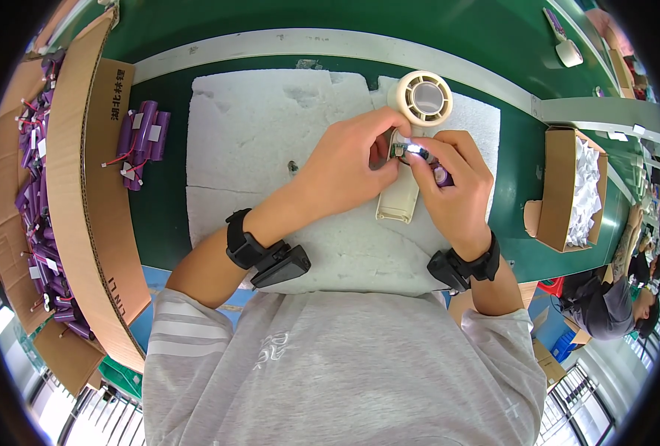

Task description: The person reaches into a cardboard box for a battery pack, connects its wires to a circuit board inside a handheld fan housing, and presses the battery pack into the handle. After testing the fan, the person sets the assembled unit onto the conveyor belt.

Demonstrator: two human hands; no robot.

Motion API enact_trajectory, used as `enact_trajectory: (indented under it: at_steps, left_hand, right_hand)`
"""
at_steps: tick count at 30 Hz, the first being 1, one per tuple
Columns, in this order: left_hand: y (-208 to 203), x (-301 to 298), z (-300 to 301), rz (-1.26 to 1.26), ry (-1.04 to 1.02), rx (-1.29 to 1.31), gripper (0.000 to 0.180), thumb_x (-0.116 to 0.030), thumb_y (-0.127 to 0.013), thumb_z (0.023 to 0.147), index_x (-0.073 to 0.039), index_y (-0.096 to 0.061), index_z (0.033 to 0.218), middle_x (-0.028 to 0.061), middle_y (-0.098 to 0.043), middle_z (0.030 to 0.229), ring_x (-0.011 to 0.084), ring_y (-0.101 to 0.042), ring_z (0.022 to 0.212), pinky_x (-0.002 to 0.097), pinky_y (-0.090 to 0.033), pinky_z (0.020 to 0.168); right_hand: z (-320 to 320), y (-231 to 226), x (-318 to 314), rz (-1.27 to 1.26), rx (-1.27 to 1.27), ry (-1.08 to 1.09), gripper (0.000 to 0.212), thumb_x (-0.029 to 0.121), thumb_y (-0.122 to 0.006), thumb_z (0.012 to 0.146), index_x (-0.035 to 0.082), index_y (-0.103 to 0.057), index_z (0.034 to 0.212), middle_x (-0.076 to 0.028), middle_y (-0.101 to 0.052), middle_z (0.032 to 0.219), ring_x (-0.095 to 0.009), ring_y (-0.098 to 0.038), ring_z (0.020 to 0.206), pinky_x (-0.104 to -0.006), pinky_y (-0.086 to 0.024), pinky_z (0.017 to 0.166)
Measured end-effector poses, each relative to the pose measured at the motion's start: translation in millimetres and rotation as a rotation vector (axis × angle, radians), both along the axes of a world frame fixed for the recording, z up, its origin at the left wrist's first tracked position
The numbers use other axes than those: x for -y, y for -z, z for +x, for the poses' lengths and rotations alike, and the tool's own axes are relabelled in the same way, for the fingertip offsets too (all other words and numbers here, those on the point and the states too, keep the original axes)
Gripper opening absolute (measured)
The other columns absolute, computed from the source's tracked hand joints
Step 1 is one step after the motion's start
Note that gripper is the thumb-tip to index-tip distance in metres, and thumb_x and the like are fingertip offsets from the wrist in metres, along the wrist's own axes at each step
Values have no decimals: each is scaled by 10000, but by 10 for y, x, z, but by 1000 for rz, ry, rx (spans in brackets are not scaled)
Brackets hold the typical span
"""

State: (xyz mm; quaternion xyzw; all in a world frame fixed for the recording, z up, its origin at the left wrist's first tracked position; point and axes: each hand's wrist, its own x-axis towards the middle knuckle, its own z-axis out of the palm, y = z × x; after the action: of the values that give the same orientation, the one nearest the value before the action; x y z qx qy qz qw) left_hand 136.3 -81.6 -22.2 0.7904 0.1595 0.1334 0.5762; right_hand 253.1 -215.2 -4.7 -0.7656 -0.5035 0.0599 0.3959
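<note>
A cream hand-held fan body [413, 119] with a round head and a long handle lies on a white foam pad [256, 149]. My left hand [348, 163] pinches a small part at the fan's open handle. Right beside it, my right hand [455, 182] holds a purple battery cell [443, 175] against the same spot. Both hands touch at the handle's upper end. Fingers hide the small part between them. Black bands sit on both wrists.
A small pile of purple battery cells [140, 141] with wires lies on a cardboard flap left of the pad. A large cardboard box [66, 193] holds several more. An open box of white pieces [568, 189] stands at the right. Another person [612, 305] sits lower right.
</note>
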Motion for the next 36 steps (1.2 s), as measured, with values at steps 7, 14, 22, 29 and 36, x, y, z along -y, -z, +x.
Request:
enact_trajectory:
  at_steps: [7,14,22,29,36]
  left_hand:
    - [3,-4,1,-3,-11,-2,297,-28,-663,761,-72,-557,1034,48,-591,751,142,-594,678,268,-500,664]
    - [38,-33,-6,-38,29,14,298,-25,-651,781,-73,-558,1061,51,-593,761,141,-595,686,271,-506,679]
    - [33,-158,6,74,146,95,280,41,-600,831,-68,-688,1075,114,-676,1013,200,-660,773,278,-529,701]
    - [-13,-157,19,132,136,126,251,11,-609,825,-88,-717,1029,122,-668,956,264,-655,773,332,-520,677]
    - [3,-204,-7,155,130,107,288,37,-606,829,-90,-705,1068,114,-649,1049,237,-649,875,311,-526,747]
  right_hand:
    - [4,12,-2,37,70,7,175,31,-745,744,66,-708,911,-55,-601,840,-151,-595,584,-260,-488,500]
    - [-22,8,2,1,67,18,147,26,-735,762,31,-714,908,-56,-617,848,-133,-568,620,-245,-456,536]
    - [-13,11,-1,-6,29,66,181,46,-750,758,30,-689,928,-59,-603,824,-139,-561,621,-248,-457,552]
    - [101,-119,43,-234,-233,-21,391,32,-749,742,56,-603,1104,-49,-597,864,-113,-537,657,-231,-438,592]
    - [342,-311,192,-345,-918,-256,559,17,-702,759,61,-481,1271,-57,-600,948,-104,-565,742,-235,-443,629]
